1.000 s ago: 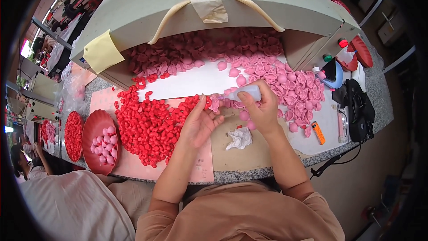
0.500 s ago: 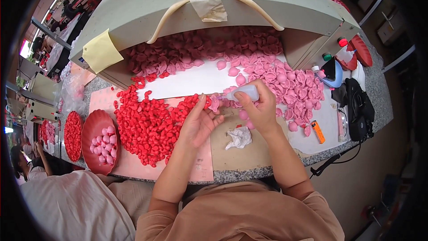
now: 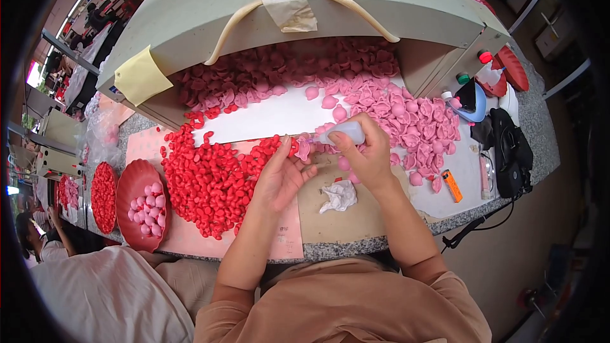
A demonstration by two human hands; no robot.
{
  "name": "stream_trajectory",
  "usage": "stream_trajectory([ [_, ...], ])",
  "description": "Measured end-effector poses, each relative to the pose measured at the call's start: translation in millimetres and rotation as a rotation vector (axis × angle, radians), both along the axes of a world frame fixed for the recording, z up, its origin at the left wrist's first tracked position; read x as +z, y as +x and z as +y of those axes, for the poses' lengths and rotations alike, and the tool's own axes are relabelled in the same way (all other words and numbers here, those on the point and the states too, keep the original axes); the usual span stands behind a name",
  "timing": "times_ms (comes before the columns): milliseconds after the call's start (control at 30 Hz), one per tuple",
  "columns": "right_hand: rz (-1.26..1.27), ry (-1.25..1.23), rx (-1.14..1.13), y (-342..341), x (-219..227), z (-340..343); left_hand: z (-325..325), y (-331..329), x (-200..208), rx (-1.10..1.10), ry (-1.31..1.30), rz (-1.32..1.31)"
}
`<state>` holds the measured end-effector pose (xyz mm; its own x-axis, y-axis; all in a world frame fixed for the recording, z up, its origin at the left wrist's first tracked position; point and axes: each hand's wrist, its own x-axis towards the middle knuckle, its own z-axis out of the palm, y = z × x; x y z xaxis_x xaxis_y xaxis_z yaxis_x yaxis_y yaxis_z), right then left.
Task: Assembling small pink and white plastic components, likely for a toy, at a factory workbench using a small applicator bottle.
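My left hand point(image 3: 279, 181) is palm up, pinching a small pink petal-shaped piece point(image 3: 304, 148) between thumb and fingertips. My right hand point(image 3: 368, 155) grips a translucent squeeze bottle point(image 3: 348, 133) lying on its side, thumb along it. Its thin tip points left and meets the pink piece, or comes very near it; exact contact is too small to tell. To the left of my hands spreads a heap of small glossy red pieces point(image 3: 210, 181). Beyond and right of them lies a pile of pink petal-shaped and round pieces point(image 3: 422, 127). A crumpled white tissue point(image 3: 338, 196) rests between my forearms.
A grey metal box point(image 3: 356, 16) with an open front stands at the back, more pink pieces inside. A red scalloped dish point(image 3: 130, 232) of pink balls is at the left, a person beside it. At right lie an orange lighter point(image 3: 452, 186) and a black bag point(image 3: 510, 152).
The whole view has shifted slightly. Both hands keep nearly the same pose, with the bottle still pointed at the pink piece.
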<state>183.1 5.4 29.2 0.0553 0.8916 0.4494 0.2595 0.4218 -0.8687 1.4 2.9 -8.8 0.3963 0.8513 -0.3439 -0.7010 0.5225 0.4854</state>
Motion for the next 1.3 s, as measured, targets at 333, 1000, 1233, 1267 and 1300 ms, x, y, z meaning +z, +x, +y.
stream_trajectory([
  [333,-0.002,0.015,-0.001,-0.2,0.7,-0.6,-0.5,1.0,1.6,-0.008,0.010,0.029],
  [1000,0.037,0.027,0.018,1.4,-0.1,0.4,-0.3,2.2,2.5,-0.001,0.000,0.049],
  [1233,-0.011,0.063,0.002,2.6,-2.4,2.0,0.0,0.4,1.2,-0.024,0.006,0.022],
  [1267,-0.014,0.069,0.005,2.6,-2.4,2.0,-0.4,1.0,2.3,-0.025,0.007,0.022],
  [1300,-0.014,0.069,0.005,2.1,-2.1,2.0,-1.0,2.0,4.3,-0.017,0.004,0.031],
])
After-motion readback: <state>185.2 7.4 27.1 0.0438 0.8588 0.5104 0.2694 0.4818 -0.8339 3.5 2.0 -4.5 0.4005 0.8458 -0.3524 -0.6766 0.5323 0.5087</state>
